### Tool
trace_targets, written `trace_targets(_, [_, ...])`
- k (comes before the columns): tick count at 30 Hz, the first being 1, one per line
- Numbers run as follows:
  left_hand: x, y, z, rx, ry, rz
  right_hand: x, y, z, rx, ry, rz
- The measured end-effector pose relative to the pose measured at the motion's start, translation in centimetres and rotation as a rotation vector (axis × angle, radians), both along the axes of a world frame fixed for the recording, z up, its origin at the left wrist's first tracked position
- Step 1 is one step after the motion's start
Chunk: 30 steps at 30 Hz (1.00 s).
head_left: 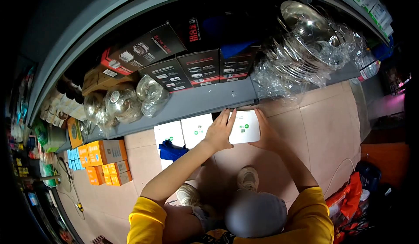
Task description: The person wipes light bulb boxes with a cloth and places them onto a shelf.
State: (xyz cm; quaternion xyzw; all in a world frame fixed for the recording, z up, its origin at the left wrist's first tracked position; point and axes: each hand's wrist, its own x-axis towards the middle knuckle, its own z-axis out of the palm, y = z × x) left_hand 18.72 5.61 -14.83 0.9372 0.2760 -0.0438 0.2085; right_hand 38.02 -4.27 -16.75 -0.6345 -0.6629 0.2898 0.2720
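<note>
Between my two hands is a white box (244,132) with green print and a small square code on top. My left hand (219,132) presses along its left side, fingertips at the far corner. My right hand (265,132) grips the opposite side, fingers along the edge. Left of it, a second white box (196,128) and a third white box (168,132) sit side by side against the shelf's front. A crumpled blue cloth (172,151) lies over the near part of the leftmost one. The undersides of the boxes are hidden.
A low grey shelf (209,99) ahead holds black appliance boxes (198,67), plastic-wrapped metal bowls (124,104) and stacked wrapped metal pans (301,60). Orange cartons (107,152) and small blue boxes (75,159) stand on the tiled floor at left. A red plastic bag (347,200) lies at right.
</note>
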Motion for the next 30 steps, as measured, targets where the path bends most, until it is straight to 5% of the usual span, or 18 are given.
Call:
trace_targets(6, [0.5,-1.1,-0.5,-0.139,-0.063,0.107,0.8,-0.9,1.7,-0.220,0.045,-0.023])
trace_targets(19, [1.0,-1.8,-0.4,-0.407,-0.266,0.174,2.1,-3.1,-2.1,-0.159,0.445,-0.036])
trace_targets(30, [0.2,-1.8,10.3,-0.527,-0.845,0.143,0.9,-3.8,12.1,-0.024,0.734,-0.233])
